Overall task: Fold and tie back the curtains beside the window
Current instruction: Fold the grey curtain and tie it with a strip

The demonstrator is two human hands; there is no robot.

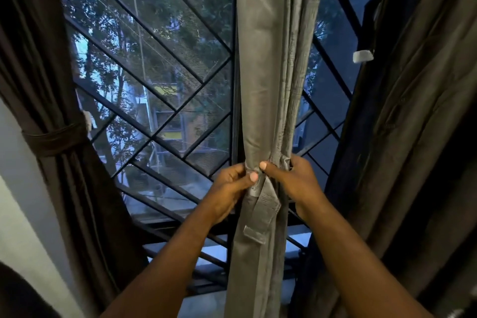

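Grey curtain [268,64]: I see it gathered into one long bundle that hangs down the middle of the window, from the top edge of the view to the bottom.
Tie strap [263,210]: a grey band is wrapped round the bundle at its pinched waist; its loose end hangs down the front of the cloth, slanting a little to the left.
Left hand [228,189]: I have it against the left side of the bundle, fingers curled shut, thumb pressed on the strap where it crosses the front.
Right hand [296,179]: it wraps the right side of the bundle, fingers closed round behind the folds, thumb tip on the strap just beside the left thumb. The two thumbs nearly touch.
Left brown curtain [44,64]: it hangs at the left edge of the window, already cinched by a dark band [55,138].
Right brown curtain [423,121]: it hangs loose in broad folds at the right, well apart from my hands.
Window grille [165,100]: dark diagonal bars with mesh behind the curtains; trees and a building show through.
Wall [15,188]: a pale strip at far left.
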